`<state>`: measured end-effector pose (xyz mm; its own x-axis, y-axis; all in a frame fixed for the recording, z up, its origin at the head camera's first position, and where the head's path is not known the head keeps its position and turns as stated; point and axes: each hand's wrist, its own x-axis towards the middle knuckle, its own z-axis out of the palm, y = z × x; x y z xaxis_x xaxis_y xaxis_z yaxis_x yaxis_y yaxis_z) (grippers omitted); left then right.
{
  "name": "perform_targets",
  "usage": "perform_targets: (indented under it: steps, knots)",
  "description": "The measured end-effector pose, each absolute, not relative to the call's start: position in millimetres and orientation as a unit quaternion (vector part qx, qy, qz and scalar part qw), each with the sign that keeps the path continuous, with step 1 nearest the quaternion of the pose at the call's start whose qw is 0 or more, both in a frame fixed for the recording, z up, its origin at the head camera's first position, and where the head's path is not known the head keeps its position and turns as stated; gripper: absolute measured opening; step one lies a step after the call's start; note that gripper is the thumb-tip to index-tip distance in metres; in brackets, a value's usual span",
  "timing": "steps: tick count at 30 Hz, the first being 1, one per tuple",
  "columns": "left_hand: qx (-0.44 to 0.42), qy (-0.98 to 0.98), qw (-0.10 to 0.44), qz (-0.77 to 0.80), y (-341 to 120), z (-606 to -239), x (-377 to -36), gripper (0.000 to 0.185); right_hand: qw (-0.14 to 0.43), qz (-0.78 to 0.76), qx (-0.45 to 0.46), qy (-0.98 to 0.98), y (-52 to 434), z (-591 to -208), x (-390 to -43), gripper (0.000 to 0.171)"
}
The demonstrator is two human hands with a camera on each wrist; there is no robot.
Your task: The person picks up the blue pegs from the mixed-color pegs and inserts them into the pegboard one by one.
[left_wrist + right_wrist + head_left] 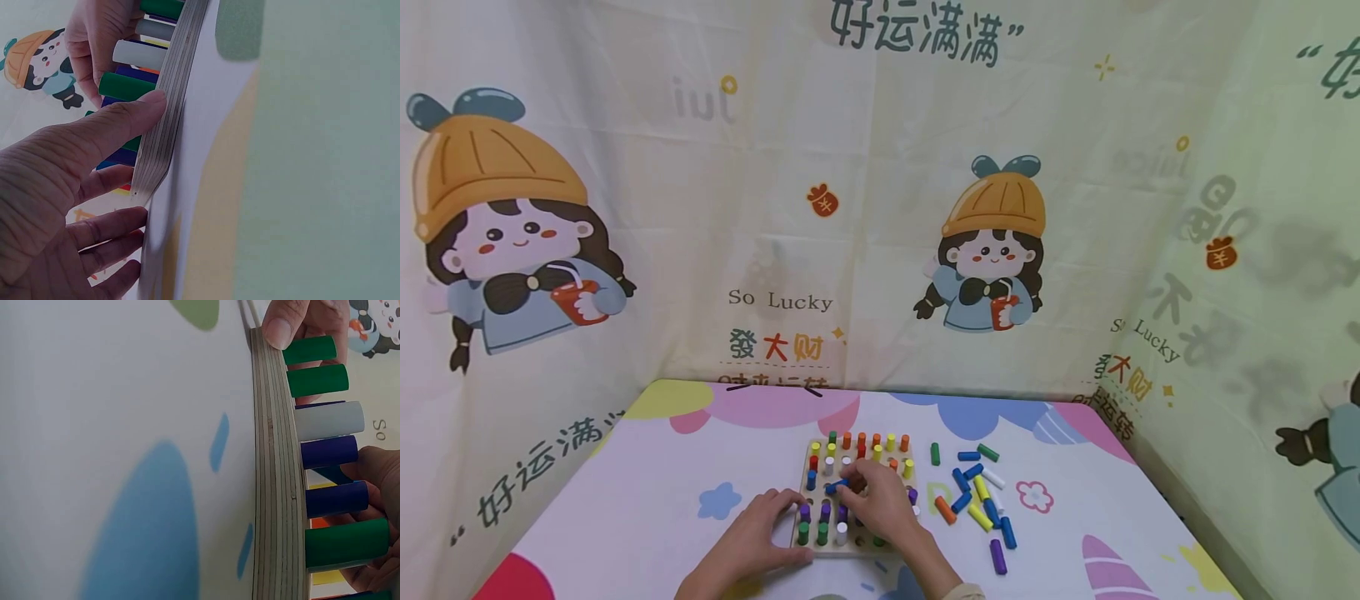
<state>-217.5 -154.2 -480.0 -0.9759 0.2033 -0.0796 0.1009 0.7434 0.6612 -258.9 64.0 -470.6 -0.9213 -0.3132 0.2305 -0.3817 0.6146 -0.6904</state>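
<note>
A wooden pegboard (850, 552) lies on the table, with upright pegs in green, purple, white, blue, red, yellow and orange. My left hand (748, 533) holds its front left corner, the thumb (134, 115) against the layered front edge and the index fingertip at the left side. Over the middle of the board, my right hand (883, 504) pinches a blue peg (836, 487) between thumb and fingertips. That peg is tilted nearly flat, and the right wrist view shows part of it behind the purple pegs (329, 452). The right hand hides several holes and pegs behind it.
Right of the board lie loose pegs, among them a purple peg (997, 557), an orange peg (945, 510) and a green peg (935, 453), with several blue, yellow and white ones. A printed cloth (880, 350) hangs behind the table and along its sides.
</note>
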Motion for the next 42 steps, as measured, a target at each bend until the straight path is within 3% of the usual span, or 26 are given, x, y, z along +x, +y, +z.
perform_targets:
  steps: [42]
  knots:
    - [0.073, 0.931, 0.085, 0.348, -154, -479, -219, 0.066, 0.048, 0.369, 0.2, -0.906, 52, -466, -268, 0.017]
